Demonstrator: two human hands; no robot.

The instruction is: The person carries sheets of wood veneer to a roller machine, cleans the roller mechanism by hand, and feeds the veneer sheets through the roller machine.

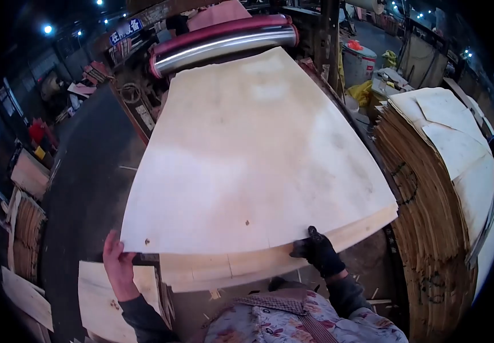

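A large pale wood veneer sheet (247, 166) stretches away from me, its far end close to a shiny metal roller (230, 48) with a red roller (218, 28) above it. More veneer sheets (247, 266) show beneath its near edge. My left hand (120, 266), bare, pinches the near left corner of the top sheet, fingers at the side and thumb by the edge. On the near edge, right of centre, my right hand (319, 251) in a black glove grips the same sheet; its fingertips lie over the edge, and what lies under the palm is hidden.
A tall stack of veneer (430, 206) stands close on my right. Low at left is another veneer board (107, 300), with smaller stacks (27, 234) farther left. A handwheel (130, 92) sits beside the rollers. Behind on the right stands a white drum (359, 63).
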